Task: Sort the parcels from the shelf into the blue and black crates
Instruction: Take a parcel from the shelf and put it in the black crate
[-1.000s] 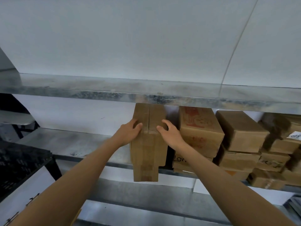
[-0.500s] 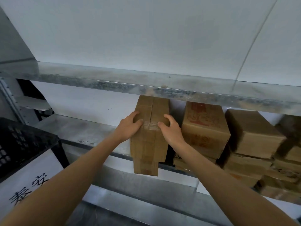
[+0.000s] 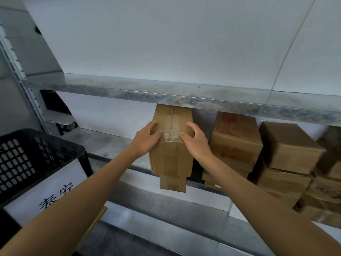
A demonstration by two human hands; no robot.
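A taped brown cardboard parcel (image 3: 170, 156) sits on the metal shelf (image 3: 114, 145), stacked on a smaller box (image 3: 172, 183) that juts over the shelf's front edge. My left hand (image 3: 147, 138) grips the parcel's left top edge and my right hand (image 3: 195, 142) grips its right top edge. The black crate (image 3: 36, 154) stands at the lower left with a white label on its front. No blue crate is in view.
More cardboard parcels are stacked to the right: one with red print (image 3: 234, 139) beside my right hand, others (image 3: 289, 150) further right. An upper metal shelf (image 3: 184, 97) hangs just above the held parcel. A white wall lies behind.
My hands keep their hold on the parcel. The view has turned left and drawn closer, so the black crate takes up more of the lower left.
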